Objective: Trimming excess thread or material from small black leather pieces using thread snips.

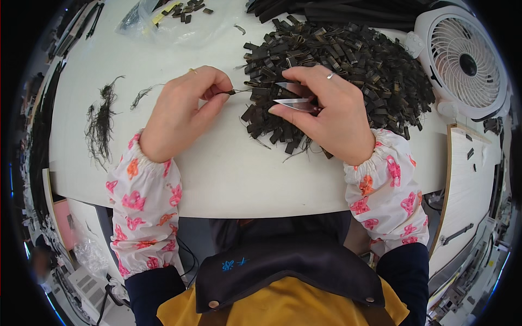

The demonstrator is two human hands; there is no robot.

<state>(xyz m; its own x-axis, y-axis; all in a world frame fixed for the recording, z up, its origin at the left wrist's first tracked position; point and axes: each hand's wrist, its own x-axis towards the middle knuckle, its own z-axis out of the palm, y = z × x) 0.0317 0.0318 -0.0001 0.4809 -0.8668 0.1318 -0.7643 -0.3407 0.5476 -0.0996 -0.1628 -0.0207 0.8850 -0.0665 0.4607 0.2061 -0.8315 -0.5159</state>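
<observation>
My left hand (190, 106), left of a big heap of small black fabric tabs (340, 46), pinches a small dark tab (229, 92) with loose threads trailing rightward. My right hand (331, 114), over the heap's near-left part, grips metal thread snips (296, 104); their two blades are apart and point left toward that tab and its threads. Both forearms wear white sleeve covers with pink and orange prints. A tangle of cut black threads (102, 122) lies on the white table (255, 190) left of my left hand.
A white fan (457, 41) stands at the right, beside a pale board (470, 179). A plastic bag (138, 19) with more small tabs (187, 11) lies at the back left. Long black strips (342, 11) lie behind the heap. The table's front edge crosses before my waist.
</observation>
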